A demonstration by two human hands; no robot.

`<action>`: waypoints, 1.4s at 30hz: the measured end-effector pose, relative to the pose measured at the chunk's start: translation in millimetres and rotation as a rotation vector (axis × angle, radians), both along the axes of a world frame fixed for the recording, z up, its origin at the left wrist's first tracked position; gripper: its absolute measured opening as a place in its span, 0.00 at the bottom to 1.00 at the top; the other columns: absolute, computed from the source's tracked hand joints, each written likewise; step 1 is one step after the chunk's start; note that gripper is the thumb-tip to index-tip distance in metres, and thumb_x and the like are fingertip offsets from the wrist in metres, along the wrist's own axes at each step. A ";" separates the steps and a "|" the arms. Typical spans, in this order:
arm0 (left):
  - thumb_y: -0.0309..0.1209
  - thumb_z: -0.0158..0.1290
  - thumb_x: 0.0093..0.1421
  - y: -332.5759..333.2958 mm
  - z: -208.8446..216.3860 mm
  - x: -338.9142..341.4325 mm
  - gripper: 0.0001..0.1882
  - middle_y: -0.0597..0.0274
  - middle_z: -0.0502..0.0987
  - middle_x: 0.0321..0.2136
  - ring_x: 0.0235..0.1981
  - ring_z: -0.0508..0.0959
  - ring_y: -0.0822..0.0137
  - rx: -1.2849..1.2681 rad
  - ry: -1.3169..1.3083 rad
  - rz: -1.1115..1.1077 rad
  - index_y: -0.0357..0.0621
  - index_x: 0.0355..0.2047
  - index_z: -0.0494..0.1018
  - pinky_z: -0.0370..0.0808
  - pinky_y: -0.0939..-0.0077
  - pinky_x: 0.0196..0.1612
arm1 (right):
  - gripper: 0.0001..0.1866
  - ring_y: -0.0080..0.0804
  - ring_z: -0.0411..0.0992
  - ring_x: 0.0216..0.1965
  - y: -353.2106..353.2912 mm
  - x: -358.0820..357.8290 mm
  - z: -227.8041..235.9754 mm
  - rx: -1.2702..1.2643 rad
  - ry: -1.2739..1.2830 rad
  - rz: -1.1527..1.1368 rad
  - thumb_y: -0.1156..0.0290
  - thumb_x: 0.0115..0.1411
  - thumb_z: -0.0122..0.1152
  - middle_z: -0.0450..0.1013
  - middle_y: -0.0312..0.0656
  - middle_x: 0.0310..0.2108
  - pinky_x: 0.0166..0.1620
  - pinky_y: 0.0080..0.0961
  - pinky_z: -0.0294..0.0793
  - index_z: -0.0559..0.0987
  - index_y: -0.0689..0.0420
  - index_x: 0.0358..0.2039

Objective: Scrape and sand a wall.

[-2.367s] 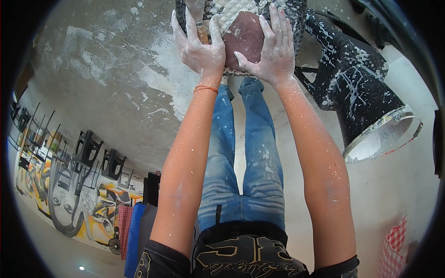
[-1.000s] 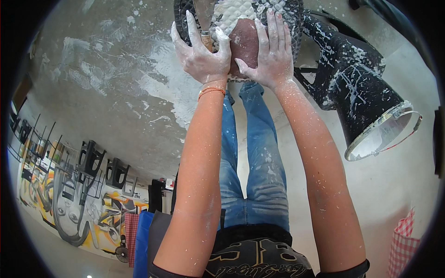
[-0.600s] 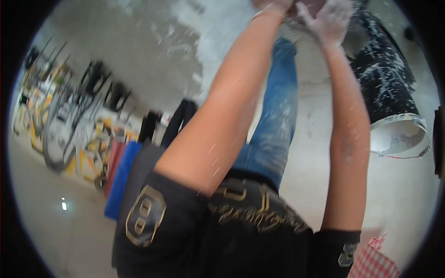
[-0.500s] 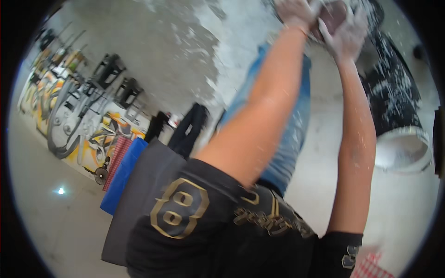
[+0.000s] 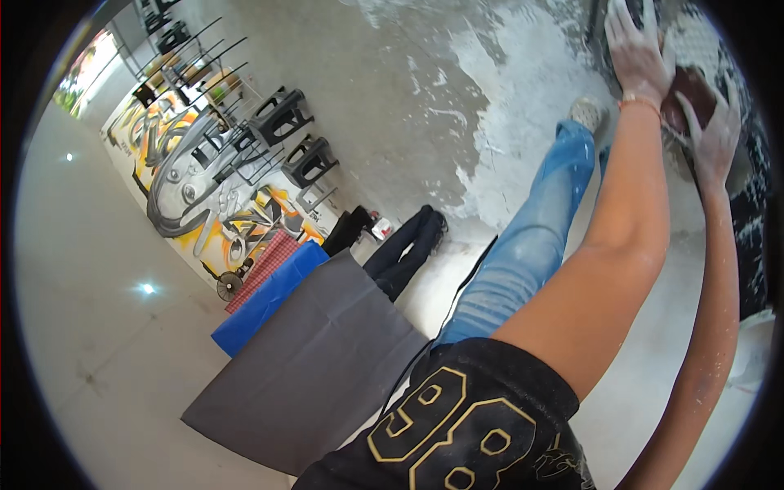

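My left hand point(image 5: 639, 55), coated in white powder or plaster, reaches to the upper right with its fingers stretched out and apart. Close beside it is my right hand point(image 5: 717, 135), whitened too, with its thumb and fingers spread. Between the two hands sits a smooth reddish-brown piece point(image 5: 691, 91); its kind I cannot make out. My right thumb lies against its near side, and the heel of my left hand is next to its left edge. Just beyond is a pale, rough-textured surface point(image 5: 694, 39), partly hidden by my hands.
A black, white-splashed surface point(image 5: 750, 237) runs down the right edge, above a white round container point(image 5: 753, 349). A person's jeans leg point(image 5: 523, 253) stands on the white-smeared floor point(image 5: 506, 106). Dark grey, blue and red-checked sheets hang left, near black stools point(image 5: 282, 114) and a painted wall.
The view has swung, so hands and brown piece appear farther right and slightly lower. Both hands stay around the brown piece, and my left fingers now show stretched out past it.
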State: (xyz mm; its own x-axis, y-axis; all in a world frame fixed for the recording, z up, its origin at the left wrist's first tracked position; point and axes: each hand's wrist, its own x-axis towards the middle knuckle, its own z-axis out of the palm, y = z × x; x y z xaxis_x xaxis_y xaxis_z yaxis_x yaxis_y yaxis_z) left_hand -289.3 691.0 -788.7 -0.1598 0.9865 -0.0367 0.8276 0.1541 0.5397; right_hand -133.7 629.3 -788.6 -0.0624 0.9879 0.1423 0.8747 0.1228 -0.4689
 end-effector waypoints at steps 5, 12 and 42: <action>0.46 0.49 0.67 3.8 11.4 -18.6 0.32 0.34 0.60 0.66 0.66 0.64 0.40 -0.034 0.194 -0.027 0.52 0.70 0.61 0.63 0.49 0.66 | 0.30 0.51 0.64 0.63 -2.5 -39.5 21.0 -0.020 0.001 -0.161 0.51 0.58 0.71 0.67 0.55 0.61 0.65 0.43 0.63 0.78 0.62 0.50; 0.46 0.48 0.70 -19.7 38.3 -19.7 0.34 0.30 0.50 0.70 0.71 0.54 0.37 -0.217 0.271 -0.109 0.58 0.73 0.54 0.54 0.46 0.71 | 0.24 0.59 0.63 0.63 -32.9 -24.4 74.3 -0.160 0.171 -0.428 0.68 0.50 0.75 0.66 0.59 0.61 0.66 0.48 0.61 0.74 0.62 0.45; 0.20 0.60 0.53 -206.0 559.3 0.5 0.38 0.51 0.73 0.58 0.55 0.76 0.47 -0.252 -0.568 -1.676 0.47 0.66 0.66 0.74 0.62 0.57 | 0.23 0.48 0.73 0.53 -330.9 -95.4 559.6 0.263 0.415 -0.916 0.75 0.54 0.73 0.71 0.48 0.53 0.56 0.36 0.74 0.75 0.60 0.50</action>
State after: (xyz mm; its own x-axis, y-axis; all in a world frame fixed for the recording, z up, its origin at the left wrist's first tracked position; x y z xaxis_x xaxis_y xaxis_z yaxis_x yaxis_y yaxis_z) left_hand -288.8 485.0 -229.4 0.9930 0.0285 0.1147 -0.0891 -0.4570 0.8850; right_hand -229.0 298.5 -229.1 0.7996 0.5668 0.1987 0.4602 -0.3656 -0.8091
